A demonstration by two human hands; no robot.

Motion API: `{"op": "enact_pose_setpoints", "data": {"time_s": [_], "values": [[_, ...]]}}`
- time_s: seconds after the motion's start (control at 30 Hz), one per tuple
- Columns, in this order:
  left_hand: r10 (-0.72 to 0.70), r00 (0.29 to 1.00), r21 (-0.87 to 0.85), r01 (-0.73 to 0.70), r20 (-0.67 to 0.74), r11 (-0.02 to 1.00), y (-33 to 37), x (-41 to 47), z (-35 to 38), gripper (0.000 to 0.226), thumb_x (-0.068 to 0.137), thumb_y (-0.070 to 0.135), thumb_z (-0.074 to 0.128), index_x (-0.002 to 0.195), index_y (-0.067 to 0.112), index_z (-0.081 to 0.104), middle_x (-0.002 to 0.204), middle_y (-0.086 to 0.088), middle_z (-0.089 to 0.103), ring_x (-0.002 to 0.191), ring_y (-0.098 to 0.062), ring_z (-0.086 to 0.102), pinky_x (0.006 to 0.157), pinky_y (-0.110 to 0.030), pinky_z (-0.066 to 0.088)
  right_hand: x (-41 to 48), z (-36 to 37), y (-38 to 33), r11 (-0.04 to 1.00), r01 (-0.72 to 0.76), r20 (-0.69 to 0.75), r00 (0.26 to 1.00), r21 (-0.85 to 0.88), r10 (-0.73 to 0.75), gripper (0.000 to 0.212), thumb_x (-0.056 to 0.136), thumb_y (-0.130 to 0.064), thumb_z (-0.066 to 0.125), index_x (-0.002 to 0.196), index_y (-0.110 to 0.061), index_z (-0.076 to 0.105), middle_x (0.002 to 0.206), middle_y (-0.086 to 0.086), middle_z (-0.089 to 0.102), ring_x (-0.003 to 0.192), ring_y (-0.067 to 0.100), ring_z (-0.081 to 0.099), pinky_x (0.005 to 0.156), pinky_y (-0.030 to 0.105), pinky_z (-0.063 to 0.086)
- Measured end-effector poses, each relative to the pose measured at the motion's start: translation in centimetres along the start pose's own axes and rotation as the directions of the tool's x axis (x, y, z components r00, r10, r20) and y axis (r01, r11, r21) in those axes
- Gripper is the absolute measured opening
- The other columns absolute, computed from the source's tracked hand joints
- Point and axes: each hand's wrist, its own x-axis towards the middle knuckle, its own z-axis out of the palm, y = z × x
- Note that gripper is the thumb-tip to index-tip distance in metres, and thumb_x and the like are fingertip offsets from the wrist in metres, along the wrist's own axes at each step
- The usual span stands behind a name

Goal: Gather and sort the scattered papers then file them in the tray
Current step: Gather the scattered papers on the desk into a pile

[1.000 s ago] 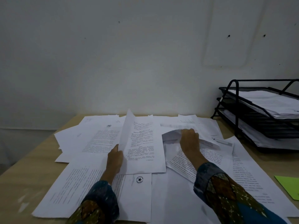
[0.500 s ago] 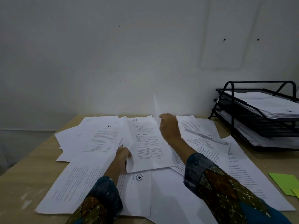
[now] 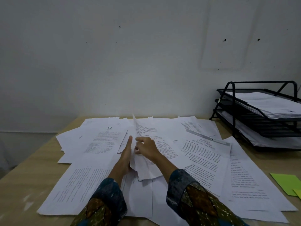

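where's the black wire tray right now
In the head view, the black three-tier wire tray stands at the far right of the wooden table, by the white wall, beyond the scattered white papers and behind the bright green notes.

Light wooden table point(image 3: 24, 176), green sheets point(image 3: 285, 183), perhaps sticky notes, at its right edge, pale wall point(image 3: 114, 62) behind
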Motion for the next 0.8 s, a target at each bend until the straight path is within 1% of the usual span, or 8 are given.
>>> {"op": "enact_pose_setpoints", "data": {"time_s": [0.07,0.2,0.27,0.33,0.47,0.6,0.7,0.8], "values": [[0.036,0.999,0.047,-0.038,0.038,0.998,-0.1,0.1,-0.4,0.051,0.093,0.051,0.037,0.134,0.020,0.042,0.113,-0.001,0.047,0.102,-0.020,0.047,0.100,-0.043,0.039,0.1,0.0,-0.3,0.991,-0.066,0.022,0.998,0.119,0.064,0.036,0.097,-0.009,0.038,0.128,-0.002,0.053,0.127,0.017,0.057,0.103,0.032,0.063,0.082,0.033,0.056],[0.068,0.994,0.048,-0.072,0.081,0.996,-0.2,0.4,-0.8,0.043,0.087,0.039,0.058,0.120,0.013,0.056,0.100,-0.004,0.063,0.087,-0.018,0.060,0.073,-0.032,0.049,0.3,-0.9,-0.8,0.912,-0.168,0.057,0.986,0.373,0.158,0.031,0.097,-0.008,0.037,0.120,0.001,0.056,0.118,0.018,0.057,0.100,0.031,0.061,0.079,0.035,0.054],[0.077,0.991,0.076,-0.086,0.110,0.993,-0.4,0.3,-1.1,0.048,0.072,0.033,0.070,0.114,0.010,0.061,0.107,-0.012,0.065,0.093,-0.024,0.061,0.074,-0.032,0.050,0.1,-1.6,-1.0,0.876,-0.192,0.078,0.981,0.443,0.175,0.034,0.098,-0.014,0.040,0.127,-0.001,0.050,0.120,0.015,0.052,0.107,0.031,0.058,0.074,0.031,0.054],[0.064,0.994,0.137,-0.077,0.092,0.988,-0.5,0.3,-1.3,0.050,0.072,0.019,0.067,0.119,0.007,0.057,0.111,-0.017,0.063,0.097,-0.029,0.060,0.078,-0.037,0.050,0.0,-2.0,-1.2,0.880,-0.199,0.122,0.979,0.432,0.161,0.036,0.099,-0.019,0.041,0.132,-0.006,0.047,0.120,0.008,0.049,0.106,0.028,0.058,0.072,0.028,0.052],[0.073,0.997,0.267,-0.065,-0.019,0.961,-0.9,1.6,-1.7,0.036,0.092,0.004,0.046,0.129,0.000,0.048,0.127,-0.022,0.053,0.115,-0.036,0.050,0.096,-0.046,0.044,0.2,-3.2,-0.6,0.944,-0.171,0.132,0.981,0.281,0.139,0.035,0.098,-0.023,0.040,0.129,-0.012,0.053,0.138,0.005,0.047,0.115,0.024,0.054,0.091,0.031,0.043],[0.111,0.985,0.324,-0.062,-0.135,0.944,-0.3,2.3,-1.9,0.038,0.093,-0.003,0.040,0.129,0.009,0.044,0.129,-0.011,0.049,0.110,-0.032,0.047,0.096,-0.038,0.039,0.2,-6.3,1.3,0.991,-0.053,-0.065,0.997,-0.125,0.046,0.043,0.088,-0.004,0.049,0.130,-0.008,0.050,0.138,0.011,0.048,0.111,0.024,0.054,0.082,0.023,0.044],[0.181,0.963,0.432,-0.080,-0.198,0.898,-0.1,3.3,-3.0,0.050,0.091,-0.004,0.038,0.139,0.011,0.036,0.142,-0.011,0.043,0.124,-0.035,0.043,0.108,-0.044,0.036,0.4,-9.1,2.4,0.899,-0.129,-0.102,0.990,-0.419,0.095,0.064,0.080,-0.011,0.059,0.140,-0.009,0.037,0.147,0.012,0.036,0.132,0.031,0.039,0.106,0.038,0.037],[0.178,0.951,0.470,-0.040,-0.254,0.882,0.2,3.4,-3.5,0.051,0.091,-0.003,0.036,0.142,0.008,0.034,0.142,-0.016,0.043,0.128,-0.037,0.040,0.109,-0.046,0.035,-0.3,-11.0,2.5,0.689,-0.212,0.002,0.955,-0.693,0.296,0.092,0.077,-0.038,0.067,0.149,-0.014,0.014,0.157,0.012,0.013,0.143,0.037,0.013,0.115,0.050,0.022]]}}
